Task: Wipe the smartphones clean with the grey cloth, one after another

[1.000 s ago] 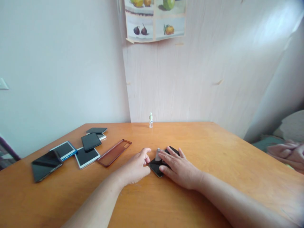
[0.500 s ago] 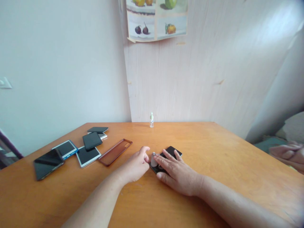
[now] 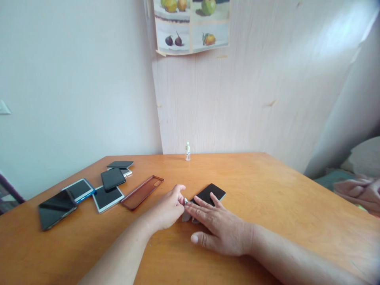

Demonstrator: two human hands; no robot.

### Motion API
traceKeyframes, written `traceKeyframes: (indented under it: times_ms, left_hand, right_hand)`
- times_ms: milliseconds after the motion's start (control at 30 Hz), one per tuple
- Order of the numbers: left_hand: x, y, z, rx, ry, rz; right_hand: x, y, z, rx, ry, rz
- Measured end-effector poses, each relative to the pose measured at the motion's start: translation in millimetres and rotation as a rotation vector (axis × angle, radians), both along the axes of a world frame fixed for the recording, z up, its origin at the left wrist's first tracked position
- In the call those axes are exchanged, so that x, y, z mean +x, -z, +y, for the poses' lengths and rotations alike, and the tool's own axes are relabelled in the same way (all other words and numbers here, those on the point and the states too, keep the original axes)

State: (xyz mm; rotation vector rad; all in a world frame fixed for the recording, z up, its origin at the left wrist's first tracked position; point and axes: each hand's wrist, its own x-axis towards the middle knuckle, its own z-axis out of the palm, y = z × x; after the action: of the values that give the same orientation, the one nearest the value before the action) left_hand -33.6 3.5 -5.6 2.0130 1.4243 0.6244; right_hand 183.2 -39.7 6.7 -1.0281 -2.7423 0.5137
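A black phone (image 3: 209,194) lies face up on the wooden table, its near part covered by my right hand (image 3: 222,225). That hand lies flat with its fingers spread, the thumb apart on the near side. Under its fingertips is a small light-grey piece (image 3: 186,216) that looks like cloth, mostly hidden. My left hand (image 3: 170,208) is just left of the phone's near end, fingers curled in and the index finger partly bent outward. A whitish tip shows between the two hands' fingers; whether my left fingers grip it I cannot tell.
A reddish-brown phone case (image 3: 142,193) lies left of my hands. Further left are several phones and tablets, among them a white-framed tablet (image 3: 108,198), a blue-edged one (image 3: 78,190) and a dark tablet (image 3: 57,209). A small clear bottle (image 3: 187,152) stands at the back edge.
My right hand has slid left and toward me across the phone, carrying the grey piece with it. More of the phone's screen shows. My left hand has stayed nearly in place.
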Motion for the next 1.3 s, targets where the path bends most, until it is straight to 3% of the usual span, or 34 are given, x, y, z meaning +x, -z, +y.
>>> traceKeyframes:
  times_ms: [233, 300, 467, 567, 633, 767, 833, 900, 1033, 1100, 1167, 1300]
  left_hand:
    - [1, -6.1, -3, -0.005, -0.005, 0.024]
    - [1, -6.1, -3, -0.008, -0.005, 0.018]
    - [-2, 1.4, 2, 0.023, 0.004, 0.0]
    - [-3, 4.4, 3, 0.018, 0.022, -0.023]
    - [-3, 3.0, 2, 0.02, 0.02, -0.014]
    - [-1, -5.3, -3, 0.014, 0.007, 0.026]
    - [0, -8.2, -5, 0.013, 0.004, 0.036]
    - [0, -8.0, -4, 0.017, 0.005, 0.042]
    - [-1, 0.0, 0, 0.015, 0.01, 0.013]
    - [-2, 3.3, 2, 0.019, 0.008, -0.002]
    - [-2, 3.3, 3, 0.026, 0.01, 0.007]
    - [-2, -3.2, -1, 0.013, 0.016, 0.043]
  right_hand:
    - [26, 21, 44, 0.087, 0.558, -0.075]
    - [27, 20, 42, 0.096, 0.527, -0.076]
    - [7, 0, 6, 0.025, 0.075, -0.015]
    - [-1, -3, -2, -0.009, -0.036, 0.005]
    - [3, 2, 7, 0.019, 0.074, -0.002]
    - [21, 19, 36, 0.079, 0.48, -0.044]
    - [25, 20, 40, 0.086, 0.533, -0.053]
    - [22, 16, 33, 0.08, 0.412, -0.046]
    - [5, 3, 5, 0.017, 0.009, -0.007]
    - [1, 2, 1, 0.007, -0.034, -0.001]
    - [4, 6, 10, 0.031, 0.088, -0.017]
    - [22, 20, 38, 0.084, 0.509, -0.067]
